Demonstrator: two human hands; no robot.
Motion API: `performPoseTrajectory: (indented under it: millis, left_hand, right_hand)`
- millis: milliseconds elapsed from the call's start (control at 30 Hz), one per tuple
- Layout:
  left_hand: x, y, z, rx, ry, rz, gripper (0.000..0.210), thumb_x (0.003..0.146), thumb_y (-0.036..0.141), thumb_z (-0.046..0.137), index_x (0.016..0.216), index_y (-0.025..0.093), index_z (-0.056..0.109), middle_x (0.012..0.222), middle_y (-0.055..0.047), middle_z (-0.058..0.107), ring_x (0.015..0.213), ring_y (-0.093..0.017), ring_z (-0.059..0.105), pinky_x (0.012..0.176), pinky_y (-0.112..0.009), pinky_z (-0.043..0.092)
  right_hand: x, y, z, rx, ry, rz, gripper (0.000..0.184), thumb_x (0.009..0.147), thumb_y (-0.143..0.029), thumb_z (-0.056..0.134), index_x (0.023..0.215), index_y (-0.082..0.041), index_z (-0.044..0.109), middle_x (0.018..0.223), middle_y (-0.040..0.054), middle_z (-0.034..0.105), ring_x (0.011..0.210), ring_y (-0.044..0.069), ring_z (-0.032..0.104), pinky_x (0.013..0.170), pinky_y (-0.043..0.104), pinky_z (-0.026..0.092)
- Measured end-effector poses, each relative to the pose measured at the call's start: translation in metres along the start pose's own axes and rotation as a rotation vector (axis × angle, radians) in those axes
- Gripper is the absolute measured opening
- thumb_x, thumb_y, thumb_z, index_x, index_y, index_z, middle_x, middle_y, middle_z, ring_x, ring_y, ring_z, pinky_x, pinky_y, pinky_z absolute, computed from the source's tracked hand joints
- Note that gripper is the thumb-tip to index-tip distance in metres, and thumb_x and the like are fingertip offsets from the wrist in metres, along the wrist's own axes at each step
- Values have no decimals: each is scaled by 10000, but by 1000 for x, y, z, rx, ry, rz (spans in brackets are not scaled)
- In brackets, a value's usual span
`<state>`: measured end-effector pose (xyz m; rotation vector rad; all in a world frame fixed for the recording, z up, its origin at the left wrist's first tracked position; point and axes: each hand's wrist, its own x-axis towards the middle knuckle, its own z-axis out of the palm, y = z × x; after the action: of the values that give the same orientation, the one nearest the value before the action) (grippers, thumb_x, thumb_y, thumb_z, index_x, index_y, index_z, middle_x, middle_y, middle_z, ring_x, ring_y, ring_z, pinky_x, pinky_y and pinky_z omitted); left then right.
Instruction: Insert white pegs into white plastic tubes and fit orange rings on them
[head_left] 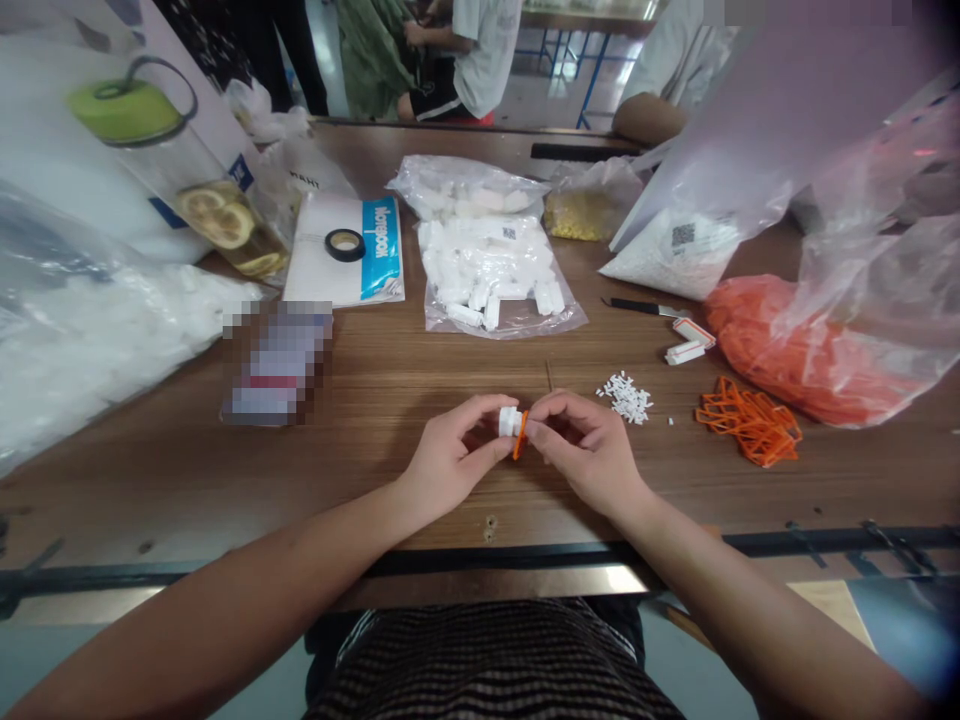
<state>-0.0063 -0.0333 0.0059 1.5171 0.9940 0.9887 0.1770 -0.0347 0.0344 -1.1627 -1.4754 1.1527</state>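
Over the front middle of the table, my left hand (pixel 448 447) pinches a small white plastic housing (pixel 509 422) between thumb and fingers. An orange plastic frame (pixel 520 436) sits against the housing's right end. My right hand (pixel 583 442) is closed, its thumb and fingertips pinching at this orange frame; the fingers hide part of the contact. A thin dark rod (pixel 548 376) shows just beyond the right fingers; I cannot tell whether they hold it. Right of that hand lie a pile of tiny white pieces (pixel 627 398) and a heap of orange frames (pixel 750 425).
A bag of white housings (pixel 491 270) lies ahead, beside a notebook (pixel 315 245) bearing black tape (pixel 345 245). A blurred-out flat object (pixel 277 365) is left. Right are a black-handled tool (pixel 641 306), two white-orange pieces (pixel 688 345) and a bag of orange parts (pixel 810 350). People sit beyond.
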Motion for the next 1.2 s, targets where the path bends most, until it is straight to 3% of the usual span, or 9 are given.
performPoseTrajectory:
  millis: [567,900,1067,1200]
  left_hand:
    - [0,-2,0,-16,-17,13,339,847,227,703,1176,210,625,1021,-44,721,868,-159,684,744,-275,537]
    - [0,-3,-2,1,-17,23,375,852,294,718,1214,220,653,1088,-64,731,901,-177,687,795,-313,550]
    - [1,-4,-2,-72,4,26,362,842,291,730,1193,217,681,1043,-57,748,860,-165,701,799,-309,572]
    - [2,-6,0,-109,24,16,350,820,268,752,1160,212,695,1003,-51,756,847,-162,709,793,-305,585]
  right_hand:
    - [-3,0,-3,-167,-16,-149,33,810,-197,673,792,-204,647,832,17,623,718,128,581,593,266,448]
    - [-3,-2,-3,-136,3,-114,68,802,-217,694,763,-192,645,787,25,660,675,126,603,546,259,441]
    - [-4,-4,0,-142,64,-74,71,769,-228,722,782,-189,664,719,5,684,534,84,540,458,228,395]
    - [-5,-3,2,-124,85,-20,88,768,-256,731,801,-185,689,705,9,695,534,90,552,466,232,411]
